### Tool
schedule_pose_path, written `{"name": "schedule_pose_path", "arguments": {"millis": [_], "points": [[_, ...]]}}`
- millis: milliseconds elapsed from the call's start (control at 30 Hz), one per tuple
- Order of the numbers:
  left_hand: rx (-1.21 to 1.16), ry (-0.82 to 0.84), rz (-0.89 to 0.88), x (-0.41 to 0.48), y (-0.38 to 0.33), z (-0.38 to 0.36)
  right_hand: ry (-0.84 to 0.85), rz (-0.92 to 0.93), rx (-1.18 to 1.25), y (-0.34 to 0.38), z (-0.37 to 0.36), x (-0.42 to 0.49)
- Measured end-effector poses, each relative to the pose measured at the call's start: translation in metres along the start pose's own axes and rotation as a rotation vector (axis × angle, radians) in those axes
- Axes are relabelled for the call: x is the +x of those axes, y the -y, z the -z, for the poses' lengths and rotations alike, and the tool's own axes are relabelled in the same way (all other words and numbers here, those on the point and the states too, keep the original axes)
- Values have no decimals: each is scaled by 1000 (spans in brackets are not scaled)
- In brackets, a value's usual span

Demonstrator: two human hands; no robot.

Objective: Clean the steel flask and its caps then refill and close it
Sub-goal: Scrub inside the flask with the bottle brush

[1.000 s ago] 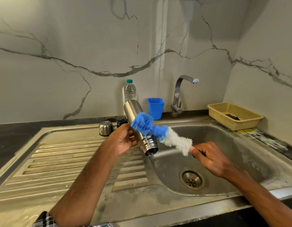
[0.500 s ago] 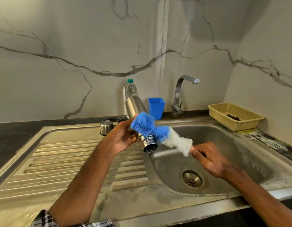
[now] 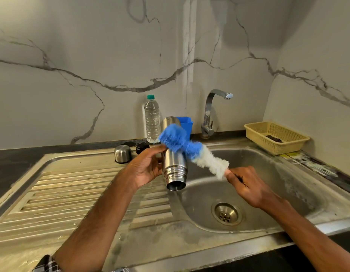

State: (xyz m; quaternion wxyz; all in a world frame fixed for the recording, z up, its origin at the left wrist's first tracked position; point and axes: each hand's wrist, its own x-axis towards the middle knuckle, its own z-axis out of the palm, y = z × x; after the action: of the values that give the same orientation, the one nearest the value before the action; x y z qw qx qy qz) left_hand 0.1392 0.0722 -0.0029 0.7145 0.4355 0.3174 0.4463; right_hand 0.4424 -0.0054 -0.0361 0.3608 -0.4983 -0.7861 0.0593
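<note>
My left hand (image 3: pixel 145 166) grips the steel flask (image 3: pixel 174 165) around its middle, above the left edge of the sink basin (image 3: pixel 268 185). The flask is tilted with its open mouth pointing down and toward me. My right hand (image 3: pixel 246 186) holds the handle of a bottle brush (image 3: pixel 191 149) with blue and white bristles. The blue bristles lie across the outside of the flask's body. A steel cap (image 3: pixel 122 153) and a small black cap (image 3: pixel 142 148) stand at the back of the draining board (image 3: pixel 72 193).
A clear water bottle (image 3: pixel 152 120) with a green cap and a blue cup (image 3: pixel 186 124) stand at the wall behind the flask. The tap (image 3: pixel 211 112) rises behind the basin. A yellow basket (image 3: pixel 276 137) sits on the right counter. The drain (image 3: pixel 226 213) lies below my right hand.
The flask has swung from slanting left to nearly straight toward me, its mouth lower. The brush has slid up along the flask's outside, toward its base.
</note>
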Motion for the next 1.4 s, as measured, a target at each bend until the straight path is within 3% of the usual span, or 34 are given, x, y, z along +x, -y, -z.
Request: {"name": "schedule_pose_path", "arguments": {"millis": [533, 667, 800, 933, 1000, 1067, 1400], "points": [[109, 124, 35, -3, 9, -14, -76, -75, -19, -8, -1, 6], [130, 150, 37, -5, 9, -16, -46, 8, -6, -5, -2, 1], [149, 170, 45, -7, 8, -17, -91, -94, -21, -7, -1, 7], [147, 202, 45, -9, 8, -20, -69, -1, -18, -3, 1, 2], [165, 222, 45, -11, 7, -21, -83, -47, -37, -5, 2, 5], [176, 205, 57, -9, 8, -20, -86, -121, -57, -8, 4, 7], [265, 194, 58, -8, 10, -17, -58, -92, -94, -7, 4, 5]]}}
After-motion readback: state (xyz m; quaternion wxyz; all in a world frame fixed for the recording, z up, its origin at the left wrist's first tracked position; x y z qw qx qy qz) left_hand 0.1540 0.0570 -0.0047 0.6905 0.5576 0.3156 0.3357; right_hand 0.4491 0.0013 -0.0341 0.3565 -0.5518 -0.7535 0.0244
